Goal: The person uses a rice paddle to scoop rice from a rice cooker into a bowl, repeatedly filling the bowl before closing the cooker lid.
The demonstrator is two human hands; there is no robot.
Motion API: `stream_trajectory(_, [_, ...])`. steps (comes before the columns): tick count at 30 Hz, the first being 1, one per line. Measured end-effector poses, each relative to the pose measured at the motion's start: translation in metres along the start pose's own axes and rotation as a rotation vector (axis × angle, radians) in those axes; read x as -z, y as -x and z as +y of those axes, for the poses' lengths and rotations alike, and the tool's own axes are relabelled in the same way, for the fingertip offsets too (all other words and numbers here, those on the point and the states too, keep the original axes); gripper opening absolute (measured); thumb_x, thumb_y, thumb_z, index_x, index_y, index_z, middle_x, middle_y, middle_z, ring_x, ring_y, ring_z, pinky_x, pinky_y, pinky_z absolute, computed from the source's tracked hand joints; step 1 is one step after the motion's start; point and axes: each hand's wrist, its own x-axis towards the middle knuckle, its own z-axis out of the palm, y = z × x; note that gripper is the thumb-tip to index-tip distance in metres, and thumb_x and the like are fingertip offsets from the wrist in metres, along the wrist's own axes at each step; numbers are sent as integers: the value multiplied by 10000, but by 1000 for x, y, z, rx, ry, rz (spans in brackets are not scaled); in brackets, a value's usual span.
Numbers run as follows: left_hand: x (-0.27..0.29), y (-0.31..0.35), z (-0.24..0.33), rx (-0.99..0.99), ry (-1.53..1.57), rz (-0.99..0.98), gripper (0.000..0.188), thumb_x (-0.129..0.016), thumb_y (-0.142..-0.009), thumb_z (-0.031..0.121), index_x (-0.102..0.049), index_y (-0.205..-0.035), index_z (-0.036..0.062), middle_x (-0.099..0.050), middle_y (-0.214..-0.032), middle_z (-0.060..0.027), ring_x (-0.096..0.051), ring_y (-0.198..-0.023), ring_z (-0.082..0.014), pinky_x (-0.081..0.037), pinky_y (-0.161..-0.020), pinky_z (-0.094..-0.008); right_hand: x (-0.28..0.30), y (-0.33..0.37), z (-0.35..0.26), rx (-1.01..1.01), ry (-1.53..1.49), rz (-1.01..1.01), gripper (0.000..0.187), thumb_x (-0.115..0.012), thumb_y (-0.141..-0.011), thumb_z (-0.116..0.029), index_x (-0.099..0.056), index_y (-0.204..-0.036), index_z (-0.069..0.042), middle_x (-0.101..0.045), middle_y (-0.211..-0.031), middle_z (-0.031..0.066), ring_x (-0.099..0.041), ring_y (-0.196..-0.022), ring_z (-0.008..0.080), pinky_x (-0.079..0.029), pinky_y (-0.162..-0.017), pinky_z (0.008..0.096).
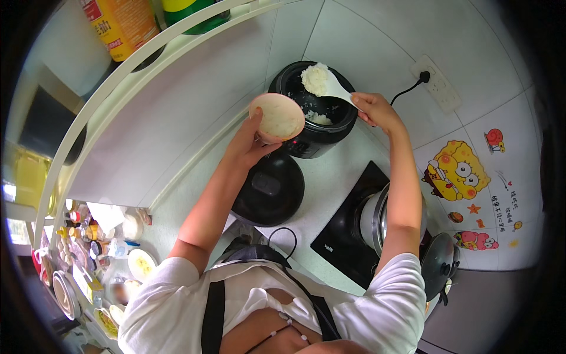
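Note:
My left hand (250, 138) grips a small pink-rimmed bowl (277, 119), thumb over its rim. Something pale, perhaps a little rice, lies inside it. The bowl is tilted beside the near-left rim of an open black rice cooker (309, 144). My right hand (377, 111) is closed round the handle of a white rice paddle (337, 89), held above the cooker. A mound of white rice (315, 79) sits on the paddle's blade. More rice (318, 118) shows inside the cooker, partly hidden by the bowl and paddle.
A round black lid (268, 192) lies on the counter before the cooker. To the right, a pot (372, 221) stands on a black cooktop (339, 236), near a dark glass lid (439, 265). A curved shelf (127, 65) holds bottles at left. A plug (424, 76) sits in the wall socket.

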Motion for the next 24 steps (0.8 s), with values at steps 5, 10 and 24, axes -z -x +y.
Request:
stream_trajectory(5, [-11,9,2,15,66,-11,606,-634,-815,422,-383,-1284,133,-425,-1249,-102,-464,-1145,-301,-484,-864,-510,-41,29,-4,474,313,223,299,-551,-881,-274,-626,-1111,-99,-528,-570,8,-446,-463,85,-369,-459,242])
stream_trajectory(10, [-5,9,0,-1,103,-47,601,-603,-828,446,-366,-1301,159,-407,-1278,-108,-448,-1171,-303,-462,-894,-513,-90,67,-21,621,1022,457,276,-587,-807,-268,-611,-1063,-168,-620,-706,78,-609,-597,292,-470,-534,395])
stream_trajectory(24, [2,10,-12,-59,136,-141,607,-572,-838,479,-372,-1302,143,-420,-1301,-94,-438,-1194,-282,-442,-907,-499,-87,88,-27,533,482,253,262,-561,-834,-234,-632,-1083,-190,-622,-748,162,-604,-704,326,-473,-607,379])
